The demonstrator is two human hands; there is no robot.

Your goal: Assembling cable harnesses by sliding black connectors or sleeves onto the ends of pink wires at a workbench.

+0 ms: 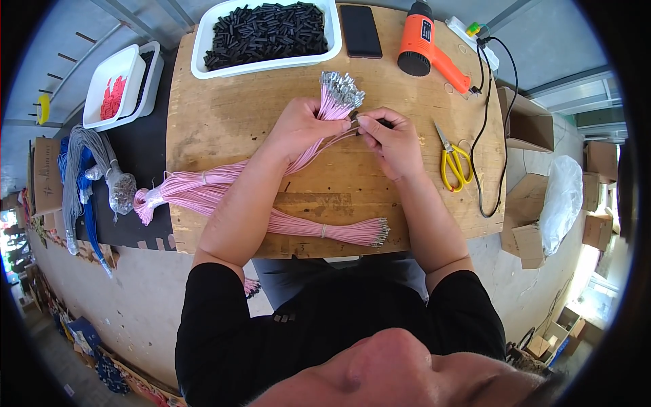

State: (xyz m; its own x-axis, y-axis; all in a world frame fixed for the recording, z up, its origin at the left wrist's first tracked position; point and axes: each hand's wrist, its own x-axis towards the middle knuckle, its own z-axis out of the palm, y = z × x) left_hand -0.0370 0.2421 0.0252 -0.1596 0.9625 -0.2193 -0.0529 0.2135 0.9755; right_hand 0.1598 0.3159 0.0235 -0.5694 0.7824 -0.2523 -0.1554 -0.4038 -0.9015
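My left hand [302,129] is closed round a bundle of pink wires [331,108], just below its fanned metal terminals [343,89]. A few wires stand apart from the bundle and run toward my right hand [395,139]. Its thumb and fingers pinch near the wire ends; small black pieces show there, partly hidden by the fingers. A second pink wire bundle [332,231], banded near its metal tips, lies on the table by my body. At the left, a tied pink end [154,197] reaches the table's edge.
On the wooden table [224,129] stand a white tub [198,61] of short black tubes, a phone [361,32], an orange heat gun [418,41] and yellow scissors [456,166]. A black cable [483,197] hangs rightward. Left are a tub of red pieces [114,95] and grey wires [81,156].
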